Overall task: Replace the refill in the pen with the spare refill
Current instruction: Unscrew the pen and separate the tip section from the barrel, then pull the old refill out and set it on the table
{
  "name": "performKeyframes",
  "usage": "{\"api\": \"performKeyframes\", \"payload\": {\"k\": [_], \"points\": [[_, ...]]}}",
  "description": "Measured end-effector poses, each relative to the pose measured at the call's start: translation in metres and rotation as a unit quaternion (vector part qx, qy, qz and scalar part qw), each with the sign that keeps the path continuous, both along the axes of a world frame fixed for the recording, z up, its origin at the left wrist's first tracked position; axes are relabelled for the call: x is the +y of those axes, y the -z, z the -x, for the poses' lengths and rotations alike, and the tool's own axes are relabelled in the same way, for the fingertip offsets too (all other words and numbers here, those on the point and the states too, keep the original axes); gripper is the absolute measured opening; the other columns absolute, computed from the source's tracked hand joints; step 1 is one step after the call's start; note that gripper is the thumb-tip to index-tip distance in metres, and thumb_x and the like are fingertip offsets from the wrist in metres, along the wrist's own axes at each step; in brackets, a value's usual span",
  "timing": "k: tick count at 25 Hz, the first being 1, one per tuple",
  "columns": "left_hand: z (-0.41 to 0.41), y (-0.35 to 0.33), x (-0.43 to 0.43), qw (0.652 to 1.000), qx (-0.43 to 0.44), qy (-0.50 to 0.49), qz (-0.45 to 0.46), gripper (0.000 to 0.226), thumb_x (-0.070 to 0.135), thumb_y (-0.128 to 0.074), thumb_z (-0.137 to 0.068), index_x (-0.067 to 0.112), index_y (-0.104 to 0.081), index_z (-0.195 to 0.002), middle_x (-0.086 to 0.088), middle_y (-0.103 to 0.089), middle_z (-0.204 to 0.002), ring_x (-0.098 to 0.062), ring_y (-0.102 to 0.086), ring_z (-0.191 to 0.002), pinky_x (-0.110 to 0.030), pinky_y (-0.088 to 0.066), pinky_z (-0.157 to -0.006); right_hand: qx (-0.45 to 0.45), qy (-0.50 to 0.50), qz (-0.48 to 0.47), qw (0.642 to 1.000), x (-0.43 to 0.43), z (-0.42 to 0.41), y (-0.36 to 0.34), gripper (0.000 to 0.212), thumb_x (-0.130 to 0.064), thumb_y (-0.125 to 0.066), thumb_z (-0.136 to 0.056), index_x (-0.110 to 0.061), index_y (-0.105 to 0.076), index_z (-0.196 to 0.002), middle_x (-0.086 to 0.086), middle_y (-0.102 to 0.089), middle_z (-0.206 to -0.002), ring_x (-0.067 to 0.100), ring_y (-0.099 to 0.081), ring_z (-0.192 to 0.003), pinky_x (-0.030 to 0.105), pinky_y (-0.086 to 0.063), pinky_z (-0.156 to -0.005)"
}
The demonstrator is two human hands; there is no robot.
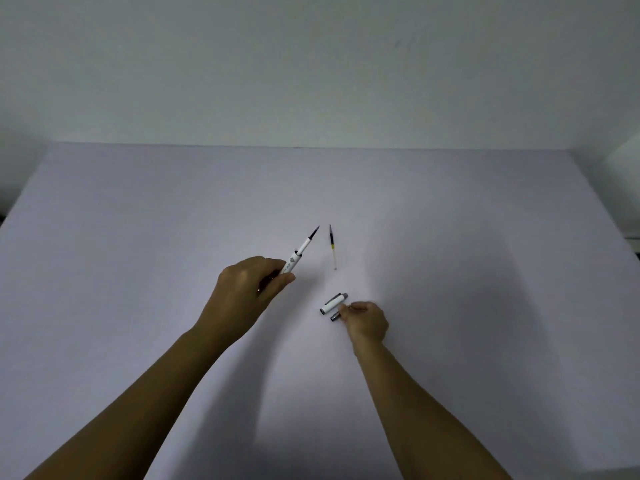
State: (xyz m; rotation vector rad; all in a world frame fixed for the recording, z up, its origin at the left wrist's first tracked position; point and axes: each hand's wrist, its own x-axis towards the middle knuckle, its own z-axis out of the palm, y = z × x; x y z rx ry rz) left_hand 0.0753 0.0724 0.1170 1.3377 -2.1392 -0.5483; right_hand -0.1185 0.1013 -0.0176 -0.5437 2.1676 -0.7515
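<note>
My left hand (247,287) grips a white pen barrel (293,263), held above the table and tilted up to the right. A refill with a dark tip (313,233) sticks out of the barrel's far end. A loose refill (332,245) with a dark tip and a yellow band lies flat on the table just right of it. The white pen cap (333,303) with a grey clip lies nearer me. My right hand (367,322) pinches a small dark grip piece (335,317) beside the cap, low at the table surface.
The work surface is a pale lilac table (138,220) against a white wall. A white object (623,164) sits at the far right corner.
</note>
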Motion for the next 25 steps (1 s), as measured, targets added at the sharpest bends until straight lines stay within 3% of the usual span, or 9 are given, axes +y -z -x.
{"api": "performKeyframes", "payload": {"k": [8,11,14,17,19,21,24,25], "points": [[0.006,0.0,0.003,1.0,-0.008,0.007,-0.005,0.012,0.019,-0.067,-0.083,0.008,-0.067,-0.087,-0.009,-0.065,-0.066,-0.025,-0.057,-0.057,-0.04,-0.05,-0.054,-0.022,0.033,-0.021,0.999,0.001,0.005,-0.013,0.032,-0.031,-0.071,-0.078,-0.004,-0.068,-0.096,0.016,-0.071,-0.103,0.032,-0.065,-0.101,0.037,-0.052,-0.09],[0.012,-0.001,0.001,1.0,-0.008,0.006,-0.006,0.012,0.019,-0.067,-0.083,0.008,-0.067,-0.086,-0.008,-0.064,-0.065,-0.023,-0.055,-0.056,-0.034,-0.045,-0.053,-0.006,0.012,0.071,0.997,-0.007,0.001,-0.047,0.026,-0.033,-0.059,-0.087,-0.009,-0.069,-0.094,0.01,-0.073,-0.094,0.028,-0.066,-0.094,0.035,-0.052,-0.085],[0.021,0.001,0.0,1.0,-0.015,-0.002,-0.014,0.013,0.02,-0.067,-0.083,0.008,-0.067,-0.085,-0.001,-0.057,-0.061,-0.019,-0.048,-0.053,-0.023,-0.034,-0.051,-0.198,-0.108,0.228,0.947,-0.019,-0.006,-0.102,0.022,-0.041,-0.051,-0.091,-0.031,-0.071,-0.089,-0.015,-0.072,-0.083,0.005,-0.068,-0.083,0.018,-0.055,-0.07],[0.031,0.004,0.001,0.999,-0.02,-0.008,-0.029,0.014,0.021,-0.065,-0.084,0.007,-0.066,-0.082,0.001,-0.052,-0.06,-0.019,-0.044,-0.053,-0.027,-0.03,-0.053,-0.246,-0.196,0.283,0.906,-0.028,-0.002,-0.135,0.014,-0.025,-0.059,-0.089,-0.032,-0.071,-0.089,-0.021,-0.073,-0.084,-0.004,-0.067,-0.087,0.009,-0.052,-0.074],[0.035,0.005,0.001,0.999,-0.023,-0.008,-0.031,0.015,0.021,-0.064,-0.085,0.007,-0.065,-0.081,0.001,-0.052,-0.061,-0.018,-0.044,-0.054,-0.027,-0.03,-0.054,-0.252,-0.182,0.305,0.9,-0.036,0.004,-0.144,0.011,-0.013,-0.066,-0.085,-0.022,-0.071,-0.086,-0.014,-0.074,-0.078,-0.004,-0.067,-0.079,0.009,-0.051,-0.07],[0.036,0.007,0.0,0.999,-0.025,-0.009,-0.037,0.015,0.022,-0.064,-0.085,0.008,-0.064,-0.08,0.002,-0.051,-0.061,-0.018,-0.043,-0.053,-0.025,-0.028,-0.052,-0.277,-0.159,0.322,0.892,-0.05,0.013,-0.149,0.008,-0.013,-0.063,-0.086,-0.02,-0.068,-0.086,-0.008,-0.072,-0.081,-0.001,-0.068,-0.076,0.012,-0.051,-0.067],[0.032,0.012,-0.004,0.998,-0.035,-0.02,-0.055,0.018,0.022,-0.063,-0.086,0.006,-0.063,-0.078,0.002,-0.049,-0.059,-0.017,-0.041,-0.052,-0.026,-0.028,-0.052,-0.358,-0.036,0.362,0.86,-0.085,0.035,-0.144,0.009,-0.012,-0.059,-0.089,-0.017,-0.066,-0.088,0.0,-0.069,-0.085,0.005,-0.069,-0.073,0.019,-0.056,-0.067],[0.03,0.013,-0.006,0.997,-0.035,-0.024,-0.059,0.019,0.022,-0.063,-0.086,0.006,-0.063,-0.077,0.003,-0.047,-0.057,-0.015,-0.039,-0.05,-0.025,-0.028,-0.051,-0.348,-0.006,0.362,0.865,-0.095,0.041,-0.138,0.008,-0.011,-0.061,-0.088,-0.016,-0.067,-0.087,0.001,-0.068,-0.083,0.006,-0.068,-0.071,0.02,-0.057,-0.065]]}}
